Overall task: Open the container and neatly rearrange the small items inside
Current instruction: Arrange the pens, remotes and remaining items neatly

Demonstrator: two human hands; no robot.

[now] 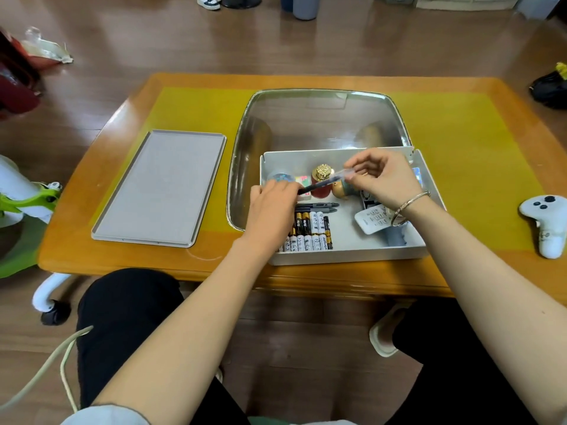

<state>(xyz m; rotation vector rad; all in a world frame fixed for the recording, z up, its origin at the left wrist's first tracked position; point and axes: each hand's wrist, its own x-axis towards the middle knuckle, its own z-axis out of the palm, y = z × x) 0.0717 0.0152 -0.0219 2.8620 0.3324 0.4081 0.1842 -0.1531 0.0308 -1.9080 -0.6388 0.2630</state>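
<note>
A white open container (pixel 343 254) sits on the table in front of me, its clear lid (pixel 316 118) tipped up behind it. Inside lie rows of batteries (pixel 310 231), two dark pens (pixel 319 207), a red jar with a gold cap (pixel 322 182), a small wooden doll (pixel 342 190) and a white card (pixel 372 222). My right hand (pixel 383 179) pinches the clear end of a pen (pixel 325 180) held over the box. My left hand (pixel 273 207) grips that pen's dark tip end, knuckles over the batteries.
A grey lid or tray (pixel 162 188) lies flat to the left on the yellow mat (pixel 460 142). A white game controller (pixel 546 225) rests at the table's right edge. A green-and-white chair (pixel 27 204) stands at the left.
</note>
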